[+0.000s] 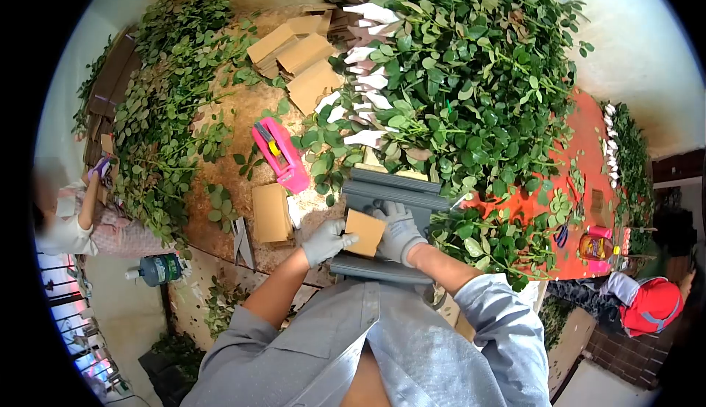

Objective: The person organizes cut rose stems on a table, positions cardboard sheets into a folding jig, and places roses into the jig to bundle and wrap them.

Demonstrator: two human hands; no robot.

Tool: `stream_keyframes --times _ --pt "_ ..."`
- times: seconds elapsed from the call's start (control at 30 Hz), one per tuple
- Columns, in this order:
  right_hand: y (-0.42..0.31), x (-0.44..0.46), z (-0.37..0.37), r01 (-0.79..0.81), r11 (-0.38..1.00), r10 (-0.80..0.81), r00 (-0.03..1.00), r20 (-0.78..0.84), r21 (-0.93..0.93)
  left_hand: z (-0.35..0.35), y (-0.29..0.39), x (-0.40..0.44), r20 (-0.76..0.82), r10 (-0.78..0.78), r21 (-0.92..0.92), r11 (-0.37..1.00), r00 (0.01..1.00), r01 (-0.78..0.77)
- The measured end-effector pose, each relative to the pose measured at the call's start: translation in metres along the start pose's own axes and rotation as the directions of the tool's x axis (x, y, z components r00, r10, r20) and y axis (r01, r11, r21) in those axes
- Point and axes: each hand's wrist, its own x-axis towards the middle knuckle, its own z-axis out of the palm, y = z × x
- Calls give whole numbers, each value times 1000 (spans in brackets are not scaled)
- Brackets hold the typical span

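Between my two gloved hands is a small tan cardboard piece (365, 233). My left hand (326, 243) pinches its left edge. My right hand (399, 232) rests against its right side, fingers bent at its upper corner. Both are over a dark grey tray-like stand (395, 187) at the table's front edge. Left of my left hand lies a stack of cardboard pieces (272, 213). A pink tape dispenser (281, 155) stands above that stack.
Leafy stems (471, 76) are heaped behind the stand, with white wrapped ends. More stems (165, 105) lie at left, and cardboard sheets (298, 54) at the back. Scissors (561, 236) and a bottle (596, 247) are on the red surface. People stand at far left and right.
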Motion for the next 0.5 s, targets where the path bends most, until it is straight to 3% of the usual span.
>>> stream_keyframes --times 0.07,0.13,0.17,0.2,0.23,0.27,0.33,0.4,0.5 --pt "14 -2 8 56 970 -51 998 -28 235 2 -6 6 -12 -34 -24 999 999 34" --pt "18 -2 3 69 936 -42 995 -86 344 4 5 7 -14 -11 138 990 1000 13" --pt "19 -1 1 -85 693 -12 992 129 716 5 4 6 -5 -24 145 989 1000 25" --pt "19 0 -3 -283 316 -77 944 322 906 7 4 8 -42 -13 157 987 999 19" --pt "21 8 9 -403 437 93 909 406 804 8 5 11 -80 3 167 986 997 10" --pt "23 8 11 -405 427 98 910 403 809 10 1 13 -71 -2 174 985 997 15" --pt "16 11 4 -510 292 275 855 439 810 7 -9 12 -173 134 265 960 976 -85" --pt "22 18 -8 -541 612 305 834 459 577 4 -13 4 -213 139 210 973 967 -94" --pt "23 18 -2 -486 738 335 866 371 468 -1 -2 -5 -295 165 412 911 941 -31"
